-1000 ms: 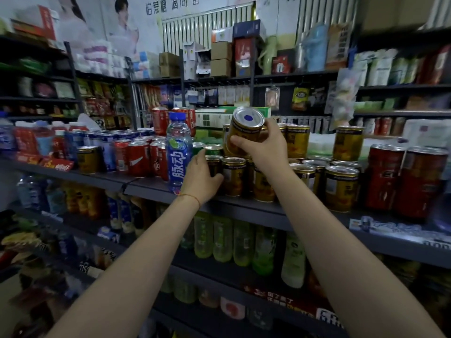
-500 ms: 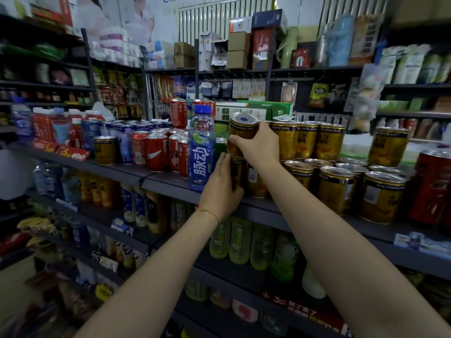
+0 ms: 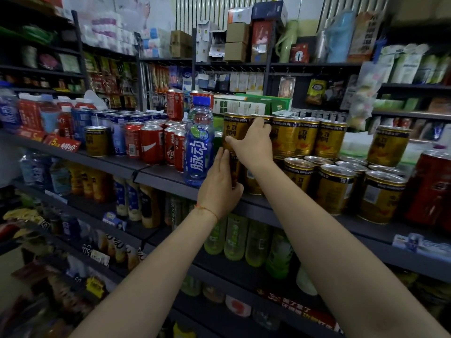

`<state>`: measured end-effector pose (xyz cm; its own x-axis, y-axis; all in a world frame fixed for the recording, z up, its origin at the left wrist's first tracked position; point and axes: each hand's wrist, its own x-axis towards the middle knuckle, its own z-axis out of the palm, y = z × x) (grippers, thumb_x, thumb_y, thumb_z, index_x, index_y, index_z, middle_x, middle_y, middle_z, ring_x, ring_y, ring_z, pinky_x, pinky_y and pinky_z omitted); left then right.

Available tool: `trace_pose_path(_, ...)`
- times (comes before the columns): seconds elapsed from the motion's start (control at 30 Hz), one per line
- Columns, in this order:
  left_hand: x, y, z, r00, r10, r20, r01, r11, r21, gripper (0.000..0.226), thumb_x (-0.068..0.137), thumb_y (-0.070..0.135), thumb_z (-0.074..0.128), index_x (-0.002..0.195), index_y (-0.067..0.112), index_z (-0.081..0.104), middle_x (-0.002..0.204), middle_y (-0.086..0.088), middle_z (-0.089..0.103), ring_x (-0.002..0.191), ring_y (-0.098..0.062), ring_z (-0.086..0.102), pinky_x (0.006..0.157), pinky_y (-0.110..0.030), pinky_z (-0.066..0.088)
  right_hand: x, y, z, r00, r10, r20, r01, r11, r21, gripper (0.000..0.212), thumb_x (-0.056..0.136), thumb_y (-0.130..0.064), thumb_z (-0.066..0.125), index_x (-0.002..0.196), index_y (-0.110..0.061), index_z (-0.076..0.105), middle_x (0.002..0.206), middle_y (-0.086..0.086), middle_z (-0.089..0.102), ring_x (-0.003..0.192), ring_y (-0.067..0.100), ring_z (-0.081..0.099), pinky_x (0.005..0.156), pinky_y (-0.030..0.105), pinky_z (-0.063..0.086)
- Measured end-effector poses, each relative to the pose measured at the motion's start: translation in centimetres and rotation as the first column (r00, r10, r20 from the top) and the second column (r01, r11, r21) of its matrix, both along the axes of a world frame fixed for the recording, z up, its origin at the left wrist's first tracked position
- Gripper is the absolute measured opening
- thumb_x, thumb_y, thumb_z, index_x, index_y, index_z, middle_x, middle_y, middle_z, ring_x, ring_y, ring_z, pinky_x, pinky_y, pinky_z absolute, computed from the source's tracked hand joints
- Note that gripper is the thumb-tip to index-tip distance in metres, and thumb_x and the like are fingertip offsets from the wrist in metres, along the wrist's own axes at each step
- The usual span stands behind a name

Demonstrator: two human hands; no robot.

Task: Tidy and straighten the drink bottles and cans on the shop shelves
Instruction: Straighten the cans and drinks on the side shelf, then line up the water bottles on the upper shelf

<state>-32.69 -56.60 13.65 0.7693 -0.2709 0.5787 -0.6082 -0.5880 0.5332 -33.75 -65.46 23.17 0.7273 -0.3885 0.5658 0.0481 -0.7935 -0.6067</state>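
1 blue bottle (image 3: 199, 145), 2 hands (image 3: 252, 145), 4 stacked upper gold cans (image 3: 285, 137).

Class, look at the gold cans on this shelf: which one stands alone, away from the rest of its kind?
The gold can at the far left, standing in front of the blue cans and beside the red cola cans. All other gold cans cluster right of the blue bottle.
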Motion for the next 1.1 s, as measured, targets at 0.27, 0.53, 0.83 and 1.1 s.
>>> trace_pose_path(0.27,-2.9,6.3,-1.1,0.981,0.096,0.166,-0.060,0.975,-0.212,0.028,0.092,0.021,0.061,0.120,0.021,0.061,0.114,0.003,0.065,0.103,-0.014,0.060,0.085,-0.032,0.051,-3.7,3.4,-5.0,0.877,0.270,0.397,-0.248,0.963,-0.108,0.013,0.091,-0.015,0.060,0.103,-0.012,0.058,0.093,-0.001,0.059,0.082,0.012,0.057,0.070,0.028,0.050)
trace_pose_path(0.53,0.5,21.7,-11.1,0.789,0.322,-0.523,-0.300,0.945,0.129,0.025,0.100,0.024,0.050,0.105,0.011,0.070,0.090,-0.003,0.068,0.085,-0.024,0.063,0.066,-0.033,0.046,0.3,13.5,-16.1,0.654,0.702,-0.281,-0.688,0.707,0.163,0.016,0.095,-0.020,0.056,0.083,-0.022,0.067,0.068,-0.004,0.066,0.057,0.010,0.062,0.061,0.037,0.055)
trace_pose_path(0.83,10.6,37.5,-17.5,0.736,0.250,-0.629,-0.532,0.788,-0.310,0.025,0.099,0.023,0.053,0.086,0.021,0.074,0.081,-0.005,0.073,0.070,-0.020,0.069,0.069,-0.039,0.058,15.2,30.0,-24.4,0.534,0.669,-0.517,-0.686,0.700,0.197,0.013,0.095,-0.023,0.057,0.097,-0.021,0.070,0.086,-0.007,0.067,0.080,0.015,0.065,0.069,0.032,0.054)
trace_pose_path(1.1,26.6,53.3,-18.5,0.655,0.217,-0.724,-0.578,0.761,-0.295,0.022,0.099,0.029,0.053,0.091,0.023,0.072,0.090,-0.001,0.072,0.084,-0.021,0.068,0.080,-0.043,0.058,32.2,47.9,-24.7,0.558,0.679,-0.477,-0.585,0.730,0.354,0.043,0.098,-0.016,0.055,0.139,-0.021,0.045,0.107,-0.009,0.053,0.082,0.007,0.054,0.071,0.027,0.047)
